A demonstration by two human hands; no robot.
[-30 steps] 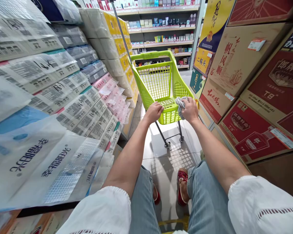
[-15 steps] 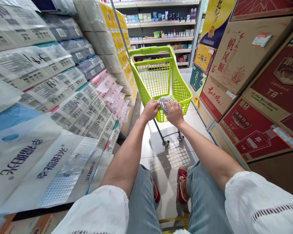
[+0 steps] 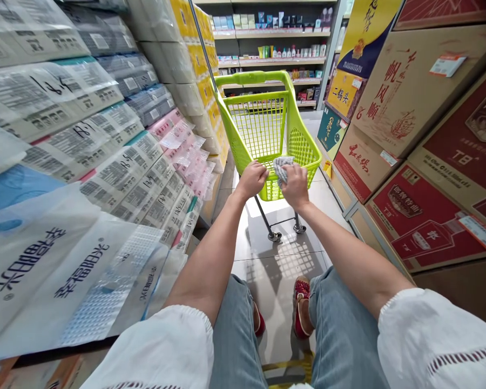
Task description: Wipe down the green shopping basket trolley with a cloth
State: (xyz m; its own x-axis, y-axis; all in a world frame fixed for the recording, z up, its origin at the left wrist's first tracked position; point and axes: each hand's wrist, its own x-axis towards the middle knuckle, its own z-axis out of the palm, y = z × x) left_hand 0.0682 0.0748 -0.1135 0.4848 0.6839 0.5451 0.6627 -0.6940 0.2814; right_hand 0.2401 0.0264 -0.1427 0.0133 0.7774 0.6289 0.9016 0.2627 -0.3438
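Observation:
A green plastic shopping basket cart (image 3: 263, 132) on metal legs with casters stands in front of me. Its near rim is under my hands. My right hand (image 3: 295, 185) is closed on a crumpled grey-and-white cloth (image 3: 282, 168), which lies against the basket's near side. Just to the left, my left hand (image 3: 252, 179) is closed at the near left corner of the basket, its fingers curled; whatever they grip is hidden. A small gap separates my two hands.
Stacked packs (image 3: 117, 167) in clear and white wrap line the left side. Cardboard cartons (image 3: 392, 97) rise on the right. Beyond the cart are shelves (image 3: 271, 62) of small bottles and boxes. My feet are on the tiled floor (image 3: 281, 302).
My right hand has moved slightly right with the cloth, away from my left hand. The cloth has left my left fingertips. The view has shifted a little.

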